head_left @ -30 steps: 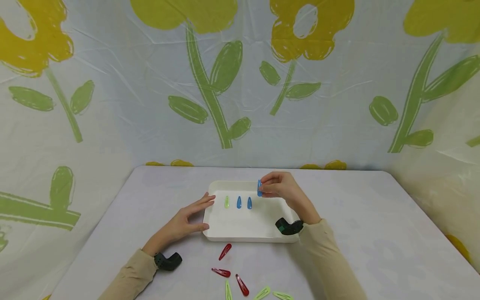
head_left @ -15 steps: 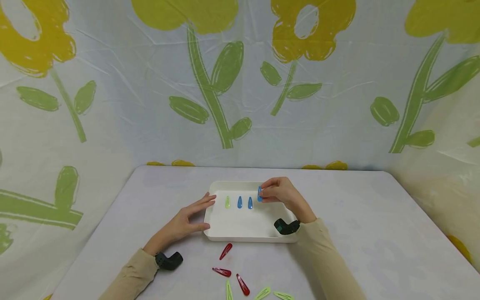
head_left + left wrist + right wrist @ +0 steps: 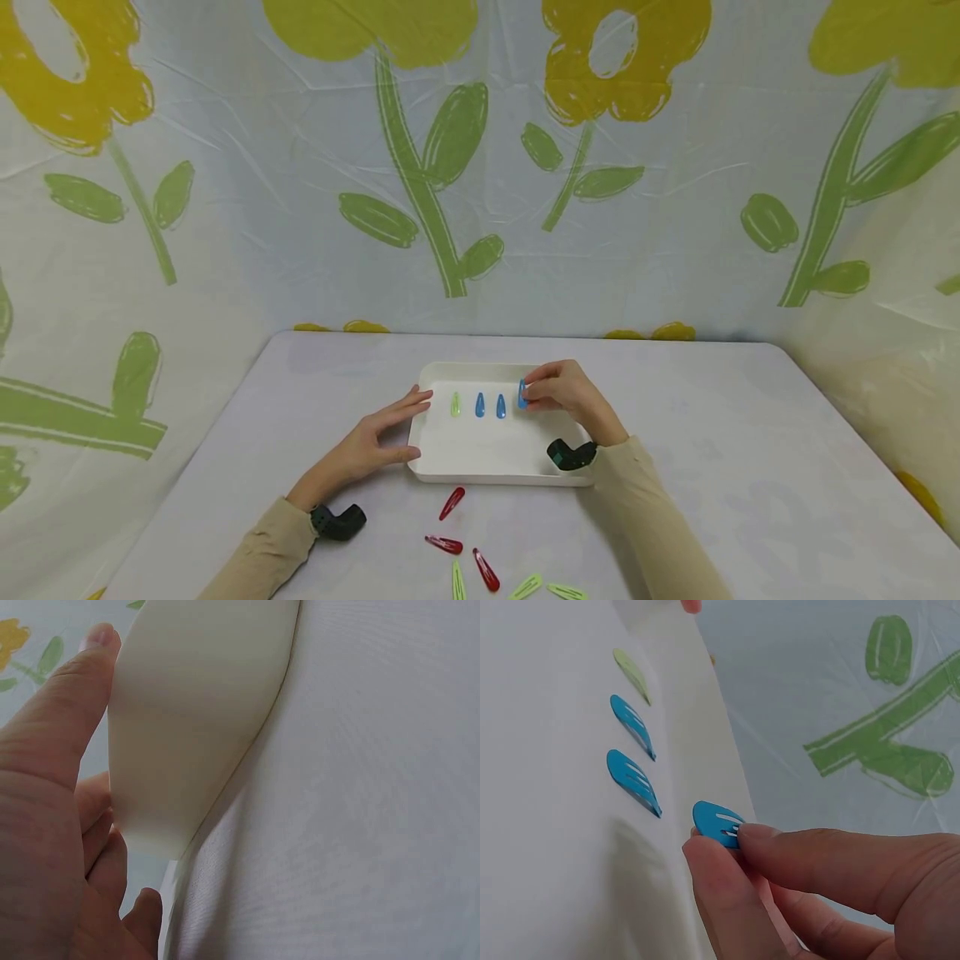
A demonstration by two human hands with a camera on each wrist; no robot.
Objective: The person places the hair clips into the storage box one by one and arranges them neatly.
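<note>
Between thumb and fingertips my right hand (image 3: 573, 395) pinches a blue snap hair clip (image 3: 715, 823), held upright over the far part of a white tray (image 3: 487, 458). To its left, a row lies in the tray: two blue hair clips (image 3: 500, 406) and one light green hair clip (image 3: 454, 404). In the right wrist view the held clip's narrow end is hidden by the fingers. My left hand (image 3: 367, 442) rests at the tray's left side, fingers spread and fairly straight. The left wrist view shows its thumb and fingers against the tray's outer wall (image 3: 195, 712).
In front of the tray, three dark red hair clips (image 3: 444, 544) lie on the white table (image 3: 750, 467). Nearer the front edge are three light green hair clips (image 3: 566, 592), one partly cut off. A flower-patterned sheet (image 3: 300, 167) hangs behind the table.
My right hand has lowered toward the tray floor with the blue hair clip, coming level with the row. The left hand stays at the tray's side.
</note>
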